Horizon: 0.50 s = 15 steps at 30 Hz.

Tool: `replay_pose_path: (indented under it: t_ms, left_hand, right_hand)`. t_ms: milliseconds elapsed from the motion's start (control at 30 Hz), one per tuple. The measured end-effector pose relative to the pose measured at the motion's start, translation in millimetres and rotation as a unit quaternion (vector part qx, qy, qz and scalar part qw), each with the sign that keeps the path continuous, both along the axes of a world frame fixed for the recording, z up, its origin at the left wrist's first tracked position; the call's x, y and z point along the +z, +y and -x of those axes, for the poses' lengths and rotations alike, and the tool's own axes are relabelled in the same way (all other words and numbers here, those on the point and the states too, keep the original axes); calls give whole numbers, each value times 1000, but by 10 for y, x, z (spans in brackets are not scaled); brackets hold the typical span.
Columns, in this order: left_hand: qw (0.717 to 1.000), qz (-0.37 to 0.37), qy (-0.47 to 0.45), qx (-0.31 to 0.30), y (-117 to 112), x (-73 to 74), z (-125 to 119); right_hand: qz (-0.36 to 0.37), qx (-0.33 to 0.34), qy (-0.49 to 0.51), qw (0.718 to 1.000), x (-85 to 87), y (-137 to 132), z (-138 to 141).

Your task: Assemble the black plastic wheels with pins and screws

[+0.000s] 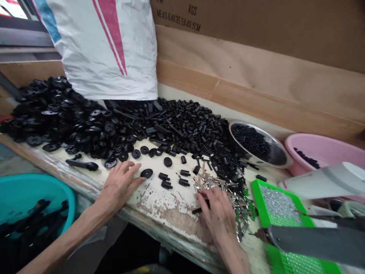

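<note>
The right hand [216, 215] is curled almost shut, its fingertips pinching a small black part [199, 210] at the edge of a loose pile of silver metal pieces [219, 192], low on a paint-worn workbench [168, 224]. The left hand [121, 184] lies open on the bench with its fingers spread, holding nothing, just beside a black disc [146, 173]. A few black sleeves and other parts stand in the gap between the hands. The likeliest trouble is mixing: a heap of black tubular sleeves [189, 127] runs right up against the silver pieces, so a careless sweep of the right hand could push the two together. The same movement could shove silver pieces towards the bench's front edge, where they might drop. A stainless steel bowl [258, 146] sits at the back, full of small black parts [251, 141], and a knock from the spreading heap could tip them out. A bright green mesh tray [273, 199] holds a layer of tiny silver pieces [278, 205], which would scatter widely if it were bumped. Further right, a pink plastic basin [322, 150] holds a few black parts [306, 158]. To the left, beyond the bench edge, a teal plastic basin [25, 190] holds long black parts [37, 217]. Black wheels [57, 114] are heaped near a white woven sack [105, 49].
</note>
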<state>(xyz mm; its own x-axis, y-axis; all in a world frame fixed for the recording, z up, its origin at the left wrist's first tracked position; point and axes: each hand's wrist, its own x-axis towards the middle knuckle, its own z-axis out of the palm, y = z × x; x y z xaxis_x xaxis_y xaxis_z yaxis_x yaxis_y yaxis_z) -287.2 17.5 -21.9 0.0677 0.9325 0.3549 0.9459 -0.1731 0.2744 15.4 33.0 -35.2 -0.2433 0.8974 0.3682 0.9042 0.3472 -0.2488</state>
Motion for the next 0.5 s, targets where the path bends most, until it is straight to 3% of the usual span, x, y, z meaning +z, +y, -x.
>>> replay_pose_path:
  t_ms: [67, 167, 267, 400, 500]
  left_hand:
    - [998, -23, -52, -13, -85, 52, -178]
    - [986, -25, -125, -110, -211, 90, -595]
    - [978, 7, -134, -158, -223, 81, -978]
    - [966, 57, -194, -162, -91, 97, -1189]
    - [948, 108, -238, -184, -17, 116, -1273]
  right_hand:
    - [2, 1, 1, 1000, 25, -1, -37]
    - [6, 14, 3, 1000, 78, -95, -95]
    - [25, 75, 3, 997, 81, -253, -115]
    - [40, 140, 42, 988, 27, -412, -121]
    - [102, 92, 194, 971, 65, -437, -163]
